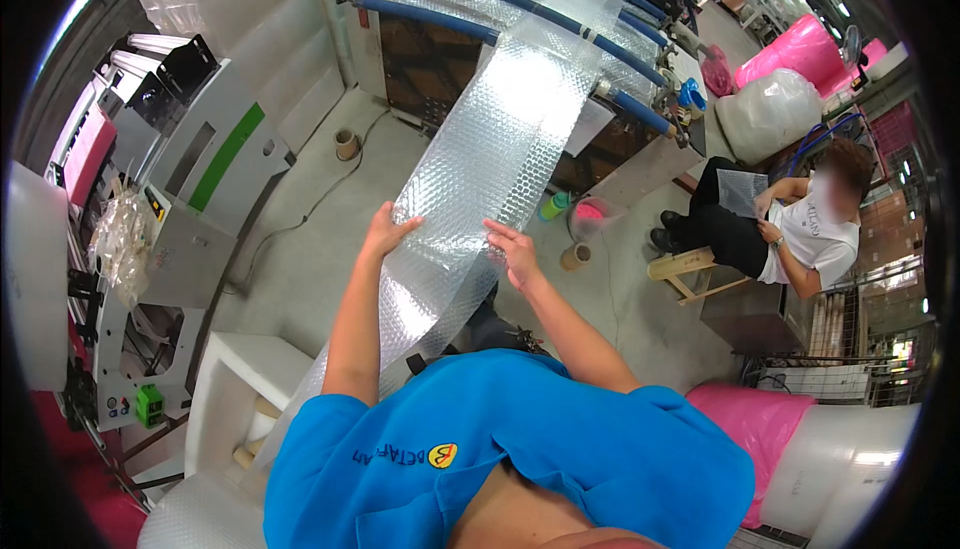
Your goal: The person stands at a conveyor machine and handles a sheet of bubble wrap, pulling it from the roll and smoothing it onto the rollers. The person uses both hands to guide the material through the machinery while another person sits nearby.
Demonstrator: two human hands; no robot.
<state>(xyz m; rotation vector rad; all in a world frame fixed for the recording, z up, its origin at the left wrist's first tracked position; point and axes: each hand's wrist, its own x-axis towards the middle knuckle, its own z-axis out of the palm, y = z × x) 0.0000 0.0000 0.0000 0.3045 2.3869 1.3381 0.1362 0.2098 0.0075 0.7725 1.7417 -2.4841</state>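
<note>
Evidently, the left hand (388, 232) grips the left edge of the bubble-film strip (480, 149) at the centre of the frame, thumb on top, while the right hand (515, 252) holds the right edge, its lower fingers partly hidden. The strip slopes from the blue rollers (630, 109) at top centre toward the lower left. An uneven pull between the hands could skew or crease it; its lower length could snag on the white foam block (245, 369), lower left. Just right of the strip, the green bottle (553, 206) and cardboard core (575, 257) stand in the way of a sideways step. Farther right, a seated co-worker (810, 219) holds a clear sheet (743, 192); a grey machine (215, 164) occupies the upper left.
</note>
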